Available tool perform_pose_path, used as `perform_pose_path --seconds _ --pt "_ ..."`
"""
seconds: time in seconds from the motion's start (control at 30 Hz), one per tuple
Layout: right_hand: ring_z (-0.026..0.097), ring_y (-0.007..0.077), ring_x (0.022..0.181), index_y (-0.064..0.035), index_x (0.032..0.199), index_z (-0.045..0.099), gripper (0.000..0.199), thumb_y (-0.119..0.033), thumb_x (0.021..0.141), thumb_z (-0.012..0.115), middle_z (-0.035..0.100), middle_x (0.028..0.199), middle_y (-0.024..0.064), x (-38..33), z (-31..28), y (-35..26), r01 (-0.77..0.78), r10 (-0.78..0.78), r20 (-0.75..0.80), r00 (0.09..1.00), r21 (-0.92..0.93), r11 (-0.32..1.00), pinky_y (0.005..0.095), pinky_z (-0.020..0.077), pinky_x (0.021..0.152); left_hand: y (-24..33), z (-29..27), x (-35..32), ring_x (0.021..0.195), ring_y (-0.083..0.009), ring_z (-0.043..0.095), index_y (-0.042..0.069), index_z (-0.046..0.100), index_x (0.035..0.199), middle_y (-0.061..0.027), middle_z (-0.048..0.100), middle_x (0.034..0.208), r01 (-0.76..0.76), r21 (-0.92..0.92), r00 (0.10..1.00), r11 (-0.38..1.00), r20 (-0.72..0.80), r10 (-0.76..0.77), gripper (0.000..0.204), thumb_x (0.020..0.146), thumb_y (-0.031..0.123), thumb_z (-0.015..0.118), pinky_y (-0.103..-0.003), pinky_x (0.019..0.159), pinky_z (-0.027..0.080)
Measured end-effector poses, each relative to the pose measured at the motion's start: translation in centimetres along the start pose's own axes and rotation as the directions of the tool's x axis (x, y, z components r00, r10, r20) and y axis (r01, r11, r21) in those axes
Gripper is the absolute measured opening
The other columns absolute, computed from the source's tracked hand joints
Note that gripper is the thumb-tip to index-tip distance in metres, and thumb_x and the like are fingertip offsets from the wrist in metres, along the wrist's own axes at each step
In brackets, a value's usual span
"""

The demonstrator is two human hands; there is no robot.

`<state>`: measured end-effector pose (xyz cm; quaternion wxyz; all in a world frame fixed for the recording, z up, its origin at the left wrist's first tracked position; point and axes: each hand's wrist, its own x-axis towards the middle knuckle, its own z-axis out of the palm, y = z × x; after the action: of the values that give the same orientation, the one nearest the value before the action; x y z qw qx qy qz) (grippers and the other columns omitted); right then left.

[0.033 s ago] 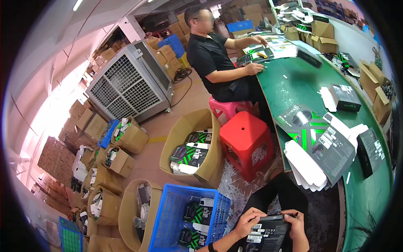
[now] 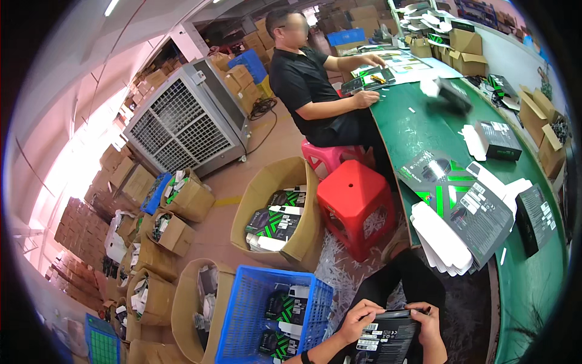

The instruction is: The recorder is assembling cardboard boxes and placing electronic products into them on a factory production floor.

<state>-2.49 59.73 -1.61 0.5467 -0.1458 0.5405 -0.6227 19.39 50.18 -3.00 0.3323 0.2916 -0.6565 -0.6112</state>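
Low over my lap, my left hand (image 2: 357, 320) and my right hand (image 2: 429, 330) grip a black printed carton (image 2: 385, 343) by its upper edge, one at each corner. Its face carries white label print, and its lower part runs out of view. To the right, on the green table (image 2: 418, 130), lies a fanned stack of flat black-and-green cartons (image 2: 479, 221) with white flaps. Beside that stack stands a folded black box (image 2: 535, 221). Left of my hands, a blue plastic crate (image 2: 242, 309) contains several black-and-green cartons (image 2: 282, 306).
A red stool (image 2: 351, 188) and a large cardboard box (image 2: 306, 242) of cartons stand ahead. A co-worker in a black shirt (image 2: 303, 79) sits at the table. Another box (image 2: 503, 142) rests farther along it. A grey air cooler (image 2: 188, 115) and several filled boxes are at left.
A blurred black box over the far part of the table has shifted slightly, and its white flap now shows. My hands and the carton look unchanged.
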Motion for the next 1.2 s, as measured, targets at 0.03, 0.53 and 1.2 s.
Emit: perform_pose_path --seconds 0.03,0.53,1.2 --pt "0.067 0.0177 0.077 0.0061 0.093 0.074 0.021 -0.002 0.074 0.071 0.073 0.087 0.0121 0.0 -0.1 0.2 -0.002 0.002 -0.004 1.000 -0.001 1.000 0.0287 0.0512 0.076 0.0 0.0 0.1 0.107 -0.0207 0.060 -0.002 0.072 0.107 -0.0127 0.063 0.110 -0.032 0.000 1.000 1.000 0.002 0.032 0.020 0.096 0.011 0.061 -0.031 0.097 0.044" --pt "0.064 0.0230 0.102 0.0032 0.095 0.076 0.018 -0.009 0.084 0.067 0.072 0.102 0.0141 -0.4 -0.4 0.7 0.279 -0.255 0.156 0.954 -0.158 0.947 0.0348 0.0457 0.094 0.4 0.4 0.0 0.100 -0.0231 0.065 -0.001 0.070 0.093 -0.0132 0.065 0.101 -0.169 0.139 0.979 0.976 -0.094 0.183 0.006 0.088 0.002 0.070 -0.033 0.091 0.049" --pt "0.069 0.0238 0.094 0.0018 0.094 0.077 0.014 -0.002 0.081 0.071 0.073 0.102 0.0164 -2.1 -0.5 2.2 0.572 -0.528 0.222 0.819 -0.362 0.736 0.0324 0.0534 0.082 -0.2 -0.1 -0.4 0.097 -0.0247 0.067 -0.002 0.071 0.088 -0.0142 0.068 0.096 -0.148 0.125 0.984 0.981 -0.076 0.158 0.005 0.088 0.003 0.071 -0.035 0.089 0.051"
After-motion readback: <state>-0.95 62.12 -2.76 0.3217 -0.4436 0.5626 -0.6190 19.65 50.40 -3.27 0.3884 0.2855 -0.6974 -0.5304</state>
